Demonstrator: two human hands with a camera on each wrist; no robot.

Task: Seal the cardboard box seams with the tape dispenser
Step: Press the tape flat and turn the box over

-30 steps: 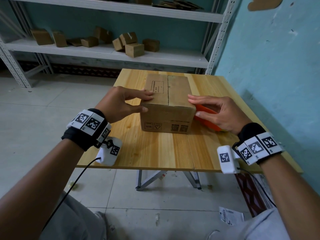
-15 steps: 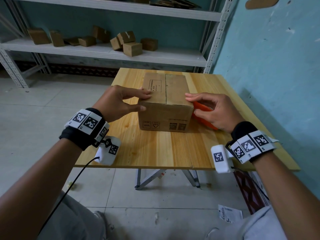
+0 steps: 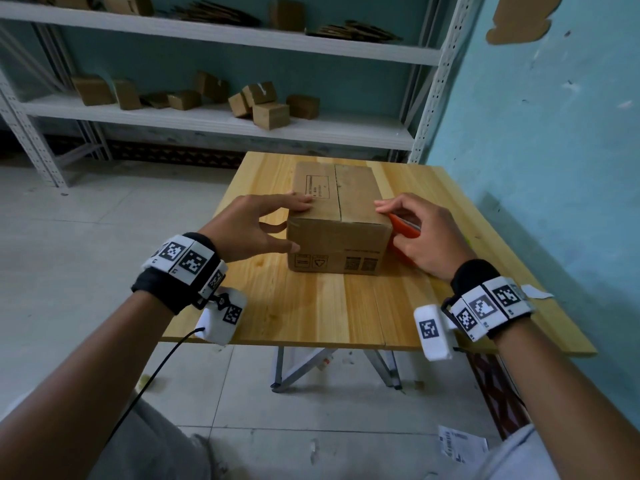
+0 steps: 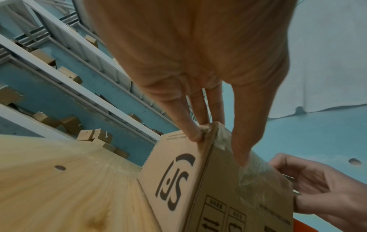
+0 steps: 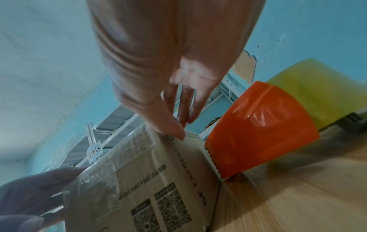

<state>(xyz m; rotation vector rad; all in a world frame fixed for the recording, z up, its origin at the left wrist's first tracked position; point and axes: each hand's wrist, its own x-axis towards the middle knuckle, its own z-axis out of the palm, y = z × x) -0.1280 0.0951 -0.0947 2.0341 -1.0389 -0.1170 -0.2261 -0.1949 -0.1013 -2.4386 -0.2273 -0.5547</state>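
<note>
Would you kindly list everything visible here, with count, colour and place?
cardboard box: one, brown, middle of table.
tape dispenser: one, orange, against the box's right side.
table: one, light wood, by the wall.
small boxes: several, brown, on the shelf behind.
shelving: one unit, white, along back wall.
paper slip: one, white, on floor.
left hand: fingers on the box's left edge.
right hand: fingers on the box's right edge.

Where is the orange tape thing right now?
The orange tape dispenser sits on the wooden table, against the cardboard box's right side, behind the right hand.
</note>
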